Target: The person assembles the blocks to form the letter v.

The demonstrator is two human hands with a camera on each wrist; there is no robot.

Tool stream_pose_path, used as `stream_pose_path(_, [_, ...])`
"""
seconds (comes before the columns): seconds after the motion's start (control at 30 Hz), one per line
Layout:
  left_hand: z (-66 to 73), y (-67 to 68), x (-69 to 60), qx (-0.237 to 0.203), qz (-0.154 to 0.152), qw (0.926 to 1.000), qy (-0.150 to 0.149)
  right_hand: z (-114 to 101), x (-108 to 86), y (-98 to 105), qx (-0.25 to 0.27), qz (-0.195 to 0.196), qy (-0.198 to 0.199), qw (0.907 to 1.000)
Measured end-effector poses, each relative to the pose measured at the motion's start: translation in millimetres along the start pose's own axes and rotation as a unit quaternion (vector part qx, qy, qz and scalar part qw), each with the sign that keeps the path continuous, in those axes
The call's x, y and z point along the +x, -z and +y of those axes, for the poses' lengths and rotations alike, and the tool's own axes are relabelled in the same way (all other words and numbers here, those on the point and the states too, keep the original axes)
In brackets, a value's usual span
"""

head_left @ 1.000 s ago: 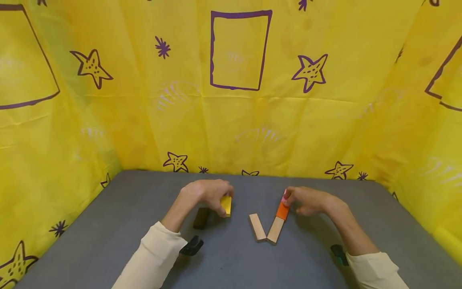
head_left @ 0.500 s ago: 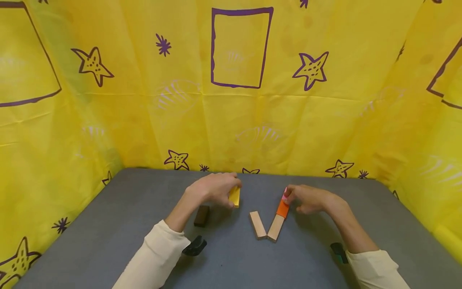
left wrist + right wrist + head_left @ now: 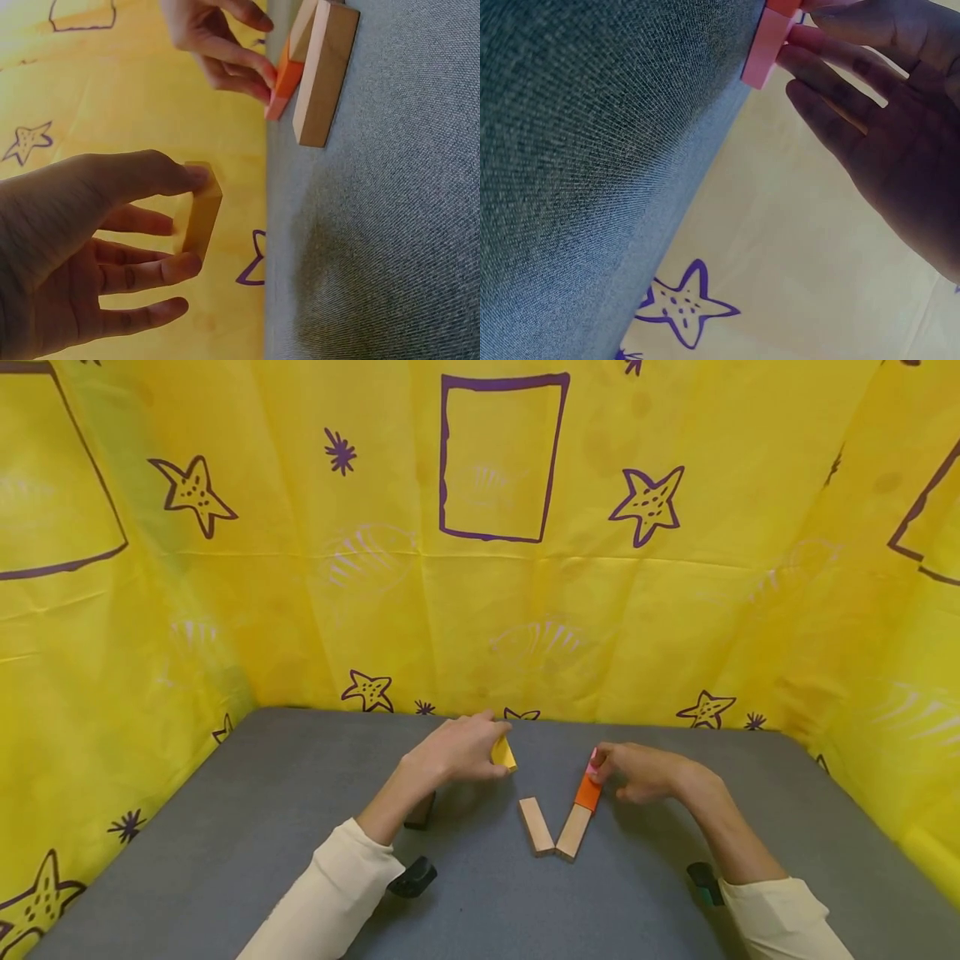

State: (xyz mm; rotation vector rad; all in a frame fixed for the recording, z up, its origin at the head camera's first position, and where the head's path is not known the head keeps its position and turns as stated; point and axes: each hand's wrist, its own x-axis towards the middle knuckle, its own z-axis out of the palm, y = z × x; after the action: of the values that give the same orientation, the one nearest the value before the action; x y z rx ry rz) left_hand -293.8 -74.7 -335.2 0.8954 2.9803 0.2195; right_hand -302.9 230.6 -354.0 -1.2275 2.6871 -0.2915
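My left hand (image 3: 461, 752) holds a yellow block (image 3: 505, 755) above the table, between thumb and fingertips; in the left wrist view it is tilted and apart from the other blocks. My right hand (image 3: 645, 770) has thumb and fingertips on a pink block (image 3: 765, 52), which lies on the table against the end of an orange block (image 3: 588, 794). In line with the orange one is a plain wooden block (image 3: 573, 832). A second wooden block (image 3: 536, 827) meets its near end, so the row forms a V shape. The fingers partly hide the pink block.
A dark brown block (image 3: 418, 814) lies on the grey table (image 3: 480, 910), partly hidden behind my left forearm. Yellow cloth (image 3: 375, 610) with purple drawings hangs behind and at both sides. Black devices sit under both wrists.
My left hand has carried the yellow block to the right and toward the back, and the block has turned. My right hand has stayed at the pink block.
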Motion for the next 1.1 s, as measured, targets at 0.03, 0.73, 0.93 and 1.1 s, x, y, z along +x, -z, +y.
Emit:
stream_pose_path(0.03, [0.9,-0.7,0.6,0.000,0.000,1.0000,0.003,0.1,-0.3,0.0,0.000,0.000,-0.001,1.0000])
stream_pose_path(0.73, [7.5,-18.8,6.3,0.035,0.010,0.9987,-0.037,0.2,1.3,-3.4,0.007,0.006,0.000,1.0000])
stream_pose_path(0.93, [12.1,-25.3,11.5,0.049,0.005,0.9977,-0.046,0.5,0.0,-2.0,0.007,0.006,-0.008,0.9999])
stream_pose_path(1.1, [14.8,-29.3,13.3,0.052,0.001,0.9978,-0.041,0.0,0.0,-0.7,0.010,0.005,-0.010,0.9999])
